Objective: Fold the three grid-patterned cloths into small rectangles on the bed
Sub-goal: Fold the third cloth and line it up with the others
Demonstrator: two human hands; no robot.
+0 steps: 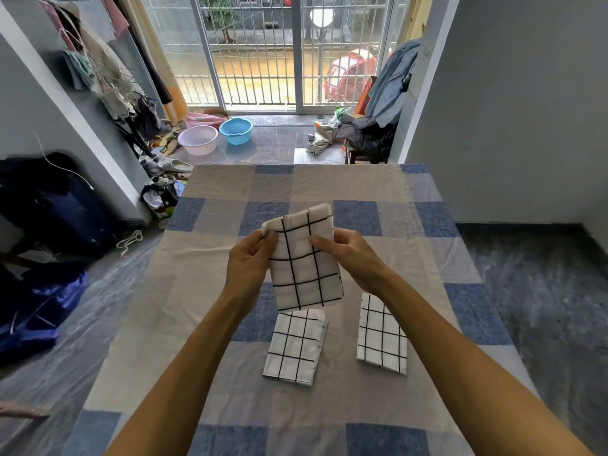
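As left hand (248, 264) and right hand (352, 258) pinch raised cloth (306, 274), second cloth (294, 347), third cloth (381, 337) folded on bed (164, 291)

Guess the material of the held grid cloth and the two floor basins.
The held grid cloth: probably thin woven cotton, matte; it bends softly and shows stacked layers at the top edge. The pink basin and blue basin: likely moulded plastic, smooth with slight sheen.
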